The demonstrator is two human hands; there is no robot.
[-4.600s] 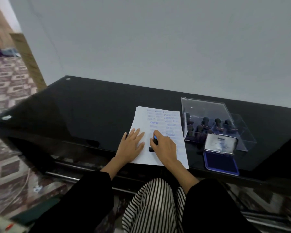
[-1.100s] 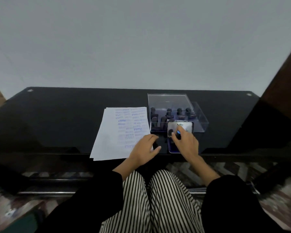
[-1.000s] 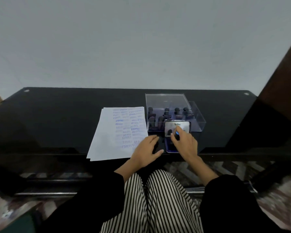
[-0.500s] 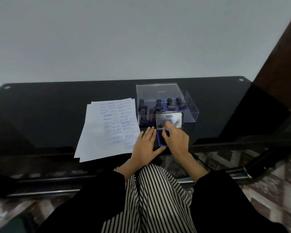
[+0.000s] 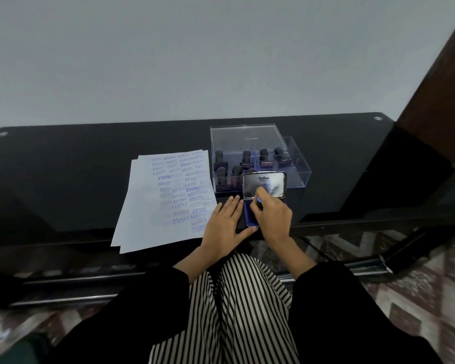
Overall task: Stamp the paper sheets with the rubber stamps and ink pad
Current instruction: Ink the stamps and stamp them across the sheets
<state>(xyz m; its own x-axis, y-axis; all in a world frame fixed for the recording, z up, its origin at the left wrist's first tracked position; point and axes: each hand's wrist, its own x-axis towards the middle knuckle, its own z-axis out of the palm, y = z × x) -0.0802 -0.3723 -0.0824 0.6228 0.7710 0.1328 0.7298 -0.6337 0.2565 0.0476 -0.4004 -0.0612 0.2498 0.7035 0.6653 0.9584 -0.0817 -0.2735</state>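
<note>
A stack of white paper sheets [image 5: 153, 214], covered with blue stamped words, lies on the black glass table [image 5: 63, 174]. My left hand [image 5: 225, 224] lies flat, fingers straight, on the sheets' lower right corner and the table beside the ink pad. The blue ink pad [image 5: 248, 216] sits open with its silver lid [image 5: 264, 183] standing up. My right hand [image 5: 272, 216] grips a stamp with a blue top [image 5: 258, 199] and holds it down on the pad. The stamp's base is hidden by my fingers.
A clear plastic box [image 5: 294, 164] with several dark-handled stamps [image 5: 264, 156] stands behind the ink pad, its lid [image 5: 244, 139] upright at the back. A dark wooden post [image 5: 436, 95] rises at the right. The table's front edge runs just below my hands.
My right hand carried the stamp from the paper to the ink pad. My left hand slid right, to the paper's corner beside the pad. The camera view shifted.
</note>
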